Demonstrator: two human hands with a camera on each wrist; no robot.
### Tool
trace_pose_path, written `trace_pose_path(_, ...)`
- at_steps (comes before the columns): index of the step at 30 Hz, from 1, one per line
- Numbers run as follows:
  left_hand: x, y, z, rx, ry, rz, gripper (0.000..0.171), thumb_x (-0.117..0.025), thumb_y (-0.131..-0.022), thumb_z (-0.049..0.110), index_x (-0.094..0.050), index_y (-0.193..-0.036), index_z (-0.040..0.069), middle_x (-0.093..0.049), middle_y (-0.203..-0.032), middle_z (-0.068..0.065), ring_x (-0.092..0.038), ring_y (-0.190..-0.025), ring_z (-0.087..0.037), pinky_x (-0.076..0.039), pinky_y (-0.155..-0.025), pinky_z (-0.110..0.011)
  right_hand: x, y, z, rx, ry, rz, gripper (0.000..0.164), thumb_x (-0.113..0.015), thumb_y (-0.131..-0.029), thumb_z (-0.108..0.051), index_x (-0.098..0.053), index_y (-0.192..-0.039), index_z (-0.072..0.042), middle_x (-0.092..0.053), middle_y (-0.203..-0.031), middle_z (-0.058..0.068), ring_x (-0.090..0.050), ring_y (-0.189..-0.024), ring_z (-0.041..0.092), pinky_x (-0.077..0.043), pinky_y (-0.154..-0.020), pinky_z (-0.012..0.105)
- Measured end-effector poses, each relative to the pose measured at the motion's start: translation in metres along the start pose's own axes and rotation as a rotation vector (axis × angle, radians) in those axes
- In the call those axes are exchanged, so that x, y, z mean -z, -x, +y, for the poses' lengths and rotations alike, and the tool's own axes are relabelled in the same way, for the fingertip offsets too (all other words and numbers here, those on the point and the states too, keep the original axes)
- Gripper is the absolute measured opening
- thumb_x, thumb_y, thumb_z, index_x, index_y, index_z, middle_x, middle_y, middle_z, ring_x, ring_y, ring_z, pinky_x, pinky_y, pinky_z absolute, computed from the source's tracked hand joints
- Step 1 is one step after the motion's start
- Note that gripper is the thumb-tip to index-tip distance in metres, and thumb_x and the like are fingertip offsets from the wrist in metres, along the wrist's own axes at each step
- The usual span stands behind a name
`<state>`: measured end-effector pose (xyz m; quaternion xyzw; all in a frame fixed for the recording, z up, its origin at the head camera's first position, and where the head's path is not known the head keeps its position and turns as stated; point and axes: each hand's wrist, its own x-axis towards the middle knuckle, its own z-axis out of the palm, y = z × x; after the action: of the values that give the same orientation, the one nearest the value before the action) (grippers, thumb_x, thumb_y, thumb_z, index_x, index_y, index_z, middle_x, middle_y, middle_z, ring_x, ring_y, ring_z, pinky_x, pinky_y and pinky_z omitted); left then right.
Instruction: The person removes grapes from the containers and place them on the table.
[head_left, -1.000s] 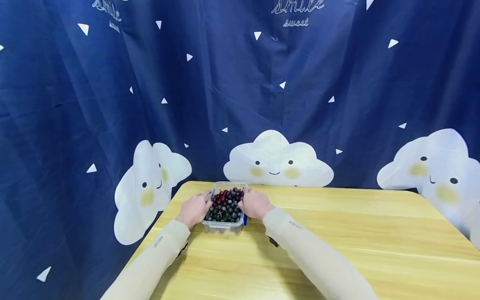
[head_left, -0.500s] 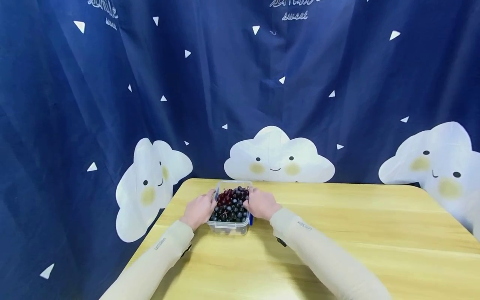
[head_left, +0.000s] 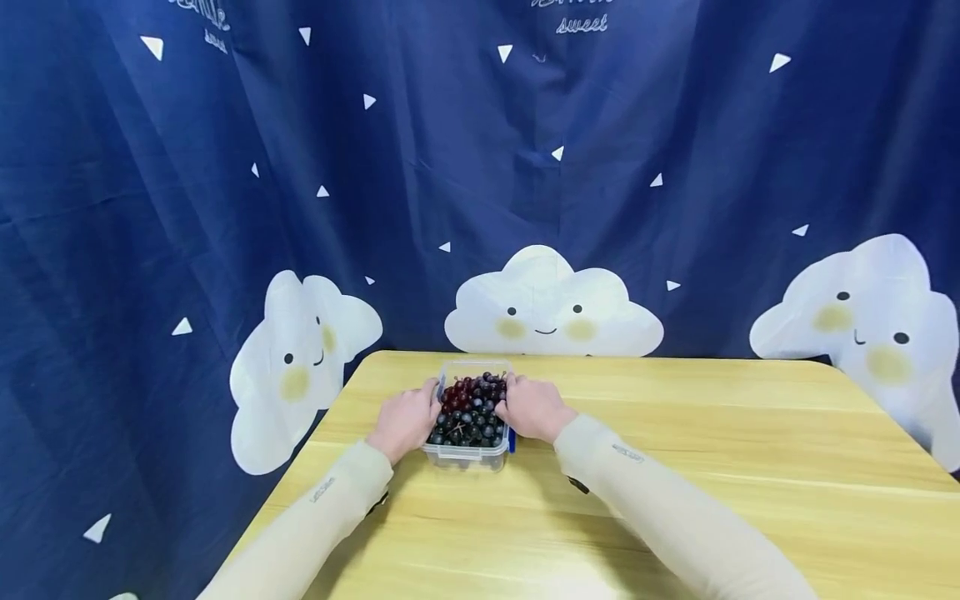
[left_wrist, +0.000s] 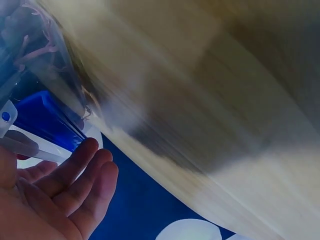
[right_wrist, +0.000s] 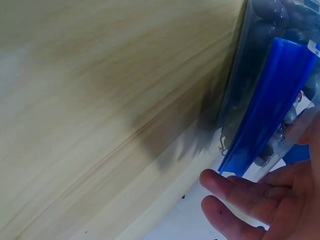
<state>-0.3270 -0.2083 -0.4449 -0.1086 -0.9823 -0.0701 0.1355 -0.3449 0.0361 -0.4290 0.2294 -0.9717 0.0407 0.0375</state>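
Note:
A clear plastic food container point(head_left: 463, 457) filled with dark grapes point(head_left: 468, 421) stands near the table's back left part in the head view. Redder grapes lie toward its far left. My left hand point(head_left: 407, 417) grips the container's left rim, and my right hand point(head_left: 534, 407) grips the right rim. In the left wrist view a blue latch point(left_wrist: 46, 117) hangs on that side, above the spread fingers point(left_wrist: 100, 192). The right wrist view shows another blue latch point(right_wrist: 270, 102), with the thumb side of the hand at the rim. No lid sits on top.
The wooden table point(head_left: 675, 450) extends widely to the right and toward the front. Behind it hangs a dark blue curtain point(head_left: 420, 167) with smiling clouds and small white triangles.
Both hands and the container have shifted to the right across the table, and slightly toward me. The grip on both rims looks the same. The head view has tilted down a little.

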Motion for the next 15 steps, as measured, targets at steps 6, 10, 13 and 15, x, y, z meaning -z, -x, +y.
trace_pose_path(6,-0.002,0.006,0.008,-0.002,0.006,-0.003,0.04,-0.049,-0.102,0.024,-0.054,-0.138,0.009,-0.073,-0.096,-0.012,-0.07,-0.079,-0.031,-0.055,-0.063,-0.05,0.001,0.01,0.002,0.012,-0.001,-0.007,0.067,-0.045,-0.103,-0.04,-0.039,-0.149,0.008,-0.056,-0.143,0.021,-0.058,-0.07,0.018,-0.055,-0.059,0.04)
trace_pose_path(10,-0.001,0.007,0.015,-0.005,0.011,-0.005,0.041,-0.049,-0.102,0.025,-0.053,-0.139,0.008,-0.073,-0.095,-0.012,-0.069,-0.076,-0.03,-0.054,-0.058,-0.047,0.002,0.017,0.006,0.011,-0.002,0.007,0.066,-0.044,-0.103,-0.039,-0.04,-0.149,0.008,-0.057,-0.141,0.022,-0.058,-0.069,0.018,-0.054,-0.056,0.038)
trace_pose_path(13,-0.001,0.008,0.02,-0.003,0.011,-0.007,0.04,-0.048,-0.102,0.025,-0.053,-0.138,0.009,-0.072,-0.091,-0.011,-0.068,-0.071,-0.028,-0.052,-0.054,-0.044,0.004,0.022,0.008,0.014,0.004,0.016,0.066,-0.044,-0.102,-0.039,-0.041,-0.148,0.009,-0.058,-0.14,0.022,-0.062,-0.074,0.02,-0.055,-0.058,0.04)
trace_pose_path(15,-0.002,0.009,0.022,-0.001,0.012,-0.006,0.038,-0.048,-0.102,0.024,-0.053,-0.137,0.009,-0.072,-0.089,-0.01,-0.067,-0.069,-0.026,-0.051,-0.053,-0.043,0.005,0.025,0.01,0.017,0.003,0.024,0.067,-0.045,-0.102,-0.039,-0.042,-0.147,0.01,-0.058,-0.139,0.024,-0.064,-0.077,0.022,-0.057,-0.061,0.042)
